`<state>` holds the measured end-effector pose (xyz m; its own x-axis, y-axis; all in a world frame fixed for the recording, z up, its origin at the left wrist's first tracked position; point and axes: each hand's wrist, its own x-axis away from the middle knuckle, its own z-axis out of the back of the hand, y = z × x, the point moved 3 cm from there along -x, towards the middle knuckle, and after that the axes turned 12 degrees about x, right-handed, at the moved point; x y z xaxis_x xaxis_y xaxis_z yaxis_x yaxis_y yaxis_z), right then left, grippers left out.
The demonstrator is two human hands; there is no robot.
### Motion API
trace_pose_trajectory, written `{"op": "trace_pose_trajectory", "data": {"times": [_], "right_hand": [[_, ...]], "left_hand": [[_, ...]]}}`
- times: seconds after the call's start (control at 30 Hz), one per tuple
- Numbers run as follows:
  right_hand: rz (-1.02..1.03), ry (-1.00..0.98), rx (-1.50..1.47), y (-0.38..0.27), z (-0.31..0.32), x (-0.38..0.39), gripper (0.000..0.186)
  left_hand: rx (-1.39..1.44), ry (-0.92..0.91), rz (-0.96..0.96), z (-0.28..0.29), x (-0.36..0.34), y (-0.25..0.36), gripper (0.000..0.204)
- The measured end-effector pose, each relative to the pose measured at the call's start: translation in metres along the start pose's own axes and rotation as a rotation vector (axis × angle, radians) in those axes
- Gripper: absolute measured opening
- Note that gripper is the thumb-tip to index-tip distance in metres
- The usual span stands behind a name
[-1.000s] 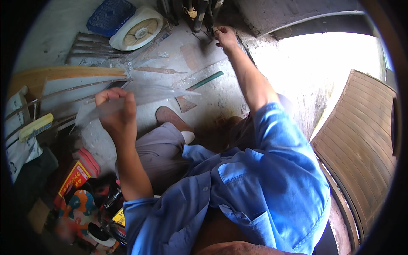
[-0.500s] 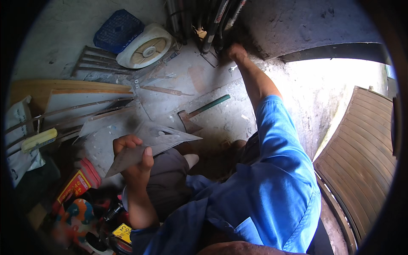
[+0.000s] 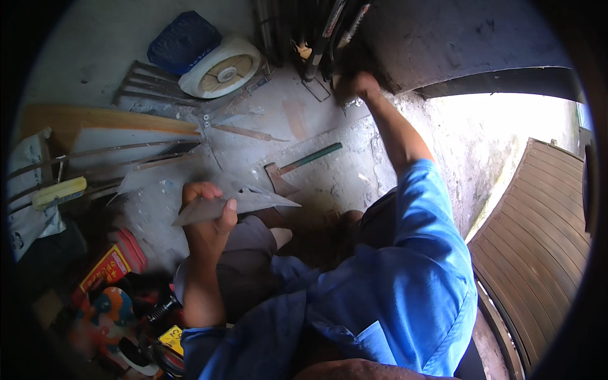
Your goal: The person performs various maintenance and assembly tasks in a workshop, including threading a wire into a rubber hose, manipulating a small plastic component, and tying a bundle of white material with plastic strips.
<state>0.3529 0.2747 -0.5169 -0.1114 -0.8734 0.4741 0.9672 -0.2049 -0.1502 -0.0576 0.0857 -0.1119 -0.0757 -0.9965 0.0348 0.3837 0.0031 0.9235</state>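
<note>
- Your left hand pinches a thin, flat grey sheet, thumb on top, fingers curled round its far edge.
- That sheet lies above your left thigh, smooth and matte, narrowing to 1 sharp point on the right; metal or plastic, I cannot tell.
- Your right hand reaches far forward, blurred in shadow near the dark tubes; whether its fingers grip anything, I cannot tell.
- Beyond the sheet's tip, 1 hatchet lies on the rough, pale, scuffed floor, with a green handle and a wedge-shaped, rusty-brown head.
- Ahead of you on the left, 1 blue lattice basket sits behind a round, whitish disc, beside straight, dull grey bars.
- Left of you, a yellowish wooden board leans near a pale panel.
- On your right stands a curved-looking brown panel, ribbed with parallel grooves.
</note>
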Motion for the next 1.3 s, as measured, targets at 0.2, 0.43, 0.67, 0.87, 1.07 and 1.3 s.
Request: {"op": "trace_pose_trajectory", "data": {"times": [0.2, 0.43, 0.67, 0.87, 1.07, 1.3], "right_hand": [[0.365, -0.024, -0.081, -0.02, 0.027, 0.138, 0.062], [0.757, -0.2, 0.001, -0.131, -0.008, 0.179, 0.069], [1.045, -0.444, -0.114, -0.176, 0.14, 0.299, 0.083], [0.922, 0.063, 0.076, -0.196, 0.158, 0.321, 0.039], [0.612, -0.099, 0.131, -0.137, 0.162, 0.301, 0.03], [0.033, 0.038, 0.067, 0.024, 0.118, 0.212, 0.044]], "left_hand": [[-0.014, 0.009, -0.066, -0.001, -0.006, 0.005, 0.038], [0.034, -0.021, -0.068, -0.02, -0.02, 0.009, 0.037], [0.087, 0.048, 0.01, -0.027, -0.023, 0.003, 0.037], [0.222, 0.039, 0.002, -0.048, -0.034, 0.008, 0.039], [0.241, -0.17, 0.021, -0.072, -0.032, 0.041, 0.076], [-0.146, -0.389, -0.052, -0.074, -0.027, 0.047, 0.065]]}}
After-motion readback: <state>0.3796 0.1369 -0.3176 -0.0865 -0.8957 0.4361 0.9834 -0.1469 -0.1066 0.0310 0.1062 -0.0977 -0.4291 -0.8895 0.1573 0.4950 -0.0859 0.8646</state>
